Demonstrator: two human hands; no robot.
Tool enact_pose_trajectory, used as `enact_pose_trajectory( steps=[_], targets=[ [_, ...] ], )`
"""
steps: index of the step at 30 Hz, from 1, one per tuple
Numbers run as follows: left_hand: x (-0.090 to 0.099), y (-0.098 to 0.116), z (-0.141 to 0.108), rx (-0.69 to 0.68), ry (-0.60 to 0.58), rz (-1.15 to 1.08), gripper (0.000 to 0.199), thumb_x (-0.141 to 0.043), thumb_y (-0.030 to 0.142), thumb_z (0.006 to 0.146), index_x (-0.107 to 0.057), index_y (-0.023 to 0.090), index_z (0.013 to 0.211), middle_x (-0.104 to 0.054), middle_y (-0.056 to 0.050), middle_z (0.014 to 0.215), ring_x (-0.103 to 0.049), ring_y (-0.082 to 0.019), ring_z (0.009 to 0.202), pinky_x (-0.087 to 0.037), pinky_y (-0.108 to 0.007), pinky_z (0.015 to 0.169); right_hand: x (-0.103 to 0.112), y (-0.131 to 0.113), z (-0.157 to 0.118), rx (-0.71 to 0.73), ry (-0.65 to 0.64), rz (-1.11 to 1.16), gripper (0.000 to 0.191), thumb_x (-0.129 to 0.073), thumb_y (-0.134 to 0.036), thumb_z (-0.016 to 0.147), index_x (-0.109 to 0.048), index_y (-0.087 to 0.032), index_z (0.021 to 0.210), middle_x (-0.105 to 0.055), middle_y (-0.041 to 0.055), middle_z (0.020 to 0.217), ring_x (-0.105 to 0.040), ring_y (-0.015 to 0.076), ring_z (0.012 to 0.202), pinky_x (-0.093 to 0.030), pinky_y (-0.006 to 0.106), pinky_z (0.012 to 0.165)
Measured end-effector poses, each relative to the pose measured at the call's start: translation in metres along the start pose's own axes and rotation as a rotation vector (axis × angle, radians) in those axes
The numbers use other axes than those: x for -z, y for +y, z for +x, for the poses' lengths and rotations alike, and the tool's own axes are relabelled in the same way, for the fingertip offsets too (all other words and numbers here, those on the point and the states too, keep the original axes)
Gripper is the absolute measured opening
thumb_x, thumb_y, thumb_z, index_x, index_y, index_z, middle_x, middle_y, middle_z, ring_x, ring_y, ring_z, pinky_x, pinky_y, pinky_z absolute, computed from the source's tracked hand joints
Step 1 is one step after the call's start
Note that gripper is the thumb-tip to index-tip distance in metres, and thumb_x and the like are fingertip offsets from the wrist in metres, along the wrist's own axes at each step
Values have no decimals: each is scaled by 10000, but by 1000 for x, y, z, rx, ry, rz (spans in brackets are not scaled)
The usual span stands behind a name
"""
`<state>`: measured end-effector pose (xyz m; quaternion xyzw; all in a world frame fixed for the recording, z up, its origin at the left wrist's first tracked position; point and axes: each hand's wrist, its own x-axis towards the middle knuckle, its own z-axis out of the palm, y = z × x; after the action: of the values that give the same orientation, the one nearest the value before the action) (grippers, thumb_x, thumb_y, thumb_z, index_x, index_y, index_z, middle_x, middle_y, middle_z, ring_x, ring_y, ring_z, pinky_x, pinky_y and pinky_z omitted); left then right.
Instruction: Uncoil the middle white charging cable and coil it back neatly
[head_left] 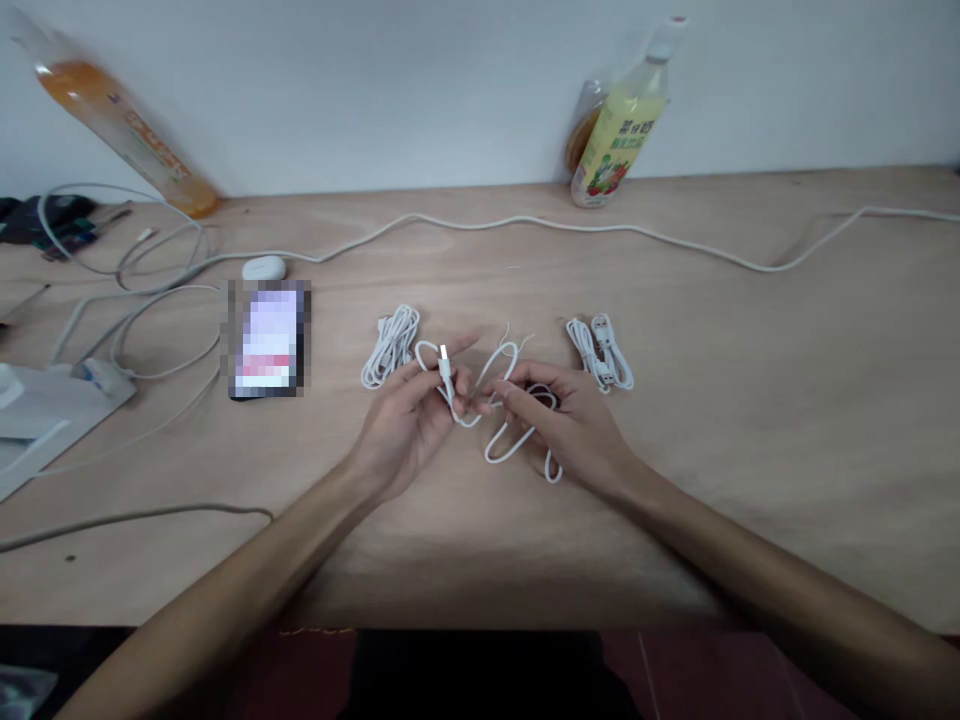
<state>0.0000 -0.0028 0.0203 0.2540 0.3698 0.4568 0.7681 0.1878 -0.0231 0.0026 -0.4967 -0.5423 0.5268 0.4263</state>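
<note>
A white USB cable (472, 424) hangs in loose loops between my two hands, above the wooden table. My left hand (412, 415) is closed on the part near the metal USB plug, which points up past the thumb. Thumb and fingers of my right hand (566, 415) pinch the cable's other loops, some of which dangle below the palm. Beyond my left hand lies a bundled white cable (391, 345). A second coiled cable (601, 350), with its USB plug showing, rests just past my right hand. Thin wire ends stick up between the hands.
A phone (266, 340) and a white earbud case (264, 268) lie left. An orange drink bottle (127, 130) and a yellow drink bottle (621, 130) lean on the wall. A long white cord (480, 225) crosses the table's back. Tangled cables and a white box (52, 420) sit far left.
</note>
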Motion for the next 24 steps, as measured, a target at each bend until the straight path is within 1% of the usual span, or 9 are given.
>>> enact_pose_trajectory(
  steps=[4, 7, 10, 12, 15, 17, 19, 21, 24],
  targets=[
    [-1, 1, -1, 50, 0, -68, 335, -574, 238, 1005, -813, 78, 1176, -609, -13, 732, -490, -110, 588, -589, -255, 639, -1, -1, 0, -22, 0, 4, 324, -754, -534, 959, -769, -244, 815, -607, -14, 676, -522, 160, 629, -428, 305, 583],
    [-3, 2, -2, 65, 6, -77, 327, -684, 332, 997, -815, 95, 1181, -546, 21, 714, -422, -90, 564, -529, -219, 582, -1, -2, 0, -15, 6, 10, 296, -743, -479, 962, -749, -238, 790, -594, -20, 674, -510, 149, 624, -437, 307, 608],
    [-6, 1, -4, 26, 21, -21, 295, -850, 212, 922, -817, 133, 1204, -449, 82, 664, -374, -67, 547, -473, -175, 569, -2, -1, 0, 10, 9, 7, 275, -710, -424, 966, -727, -228, 773, -595, -24, 682, -509, 138, 625, -428, 300, 620],
    [-7, 0, -5, -13, 16, -4, 289, -875, 145, 910, -825, 134, 1194, -404, 102, 639, -370, -61, 539, -471, -169, 589, -2, -1, 1, 32, 9, 5, 267, -709, -421, 958, -731, -220, 784, -596, -26, 683, -508, 134, 624, -420, 294, 615],
    [-7, -1, -4, -47, -13, -9, 180, -821, 178, 981, -845, 89, 1136, -498, 67, 676, -435, -65, 577, -484, -187, 617, -1, 0, 1, 43, 12, 13, 278, -728, -448, 953, -744, -213, 805, -600, -30, 679, -504, 128, 608, -406, 286, 594],
    [-4, -2, -3, -73, -16, 3, 174, -773, 182, 1007, -861, 84, 1120, -629, 11, 770, -545, -83, 663, -510, -203, 669, 0, 0, 1, 41, 4, 30, 313, -741, -481, 959, -742, -214, 796, -602, -30, 672, -503, 124, 592, -396, 278, 574],
    [-2, -3, 0, -120, -8, 43, 185, -744, 160, 989, -879, 112, 1105, -746, -41, 898, -665, -127, 814, -556, -238, 793, 2, -1, 2, 46, -13, 54, 370, -736, -525, 976, -725, -218, 770, -603, -28, 669, -494, 120, 574, -386, 272, 552],
    [1, -4, 1, -148, -11, 100, 215, -734, 152, 936, -890, 133, 1083, -822, -89, 1021, -743, -206, 1008, -576, -321, 972, 3, -1, 2, 57, -21, 75, 422, -714, -570, 998, -712, -222, 760, -610, -22, 679, -489, 120, 574, -381, 269, 539],
    [2, -3, 1, -88, -47, 140, 338, -715, 183, 873, -874, 118, 1164, -850, -171, 1224, -741, -350, 1268, -526, -494, 1164, 4, -2, 3, 76, -19, 118, 461, -692, -607, 1017, -706, -228, 755, -609, -18, 675, -493, 126, 585, -395, 269, 543]
  ],
)
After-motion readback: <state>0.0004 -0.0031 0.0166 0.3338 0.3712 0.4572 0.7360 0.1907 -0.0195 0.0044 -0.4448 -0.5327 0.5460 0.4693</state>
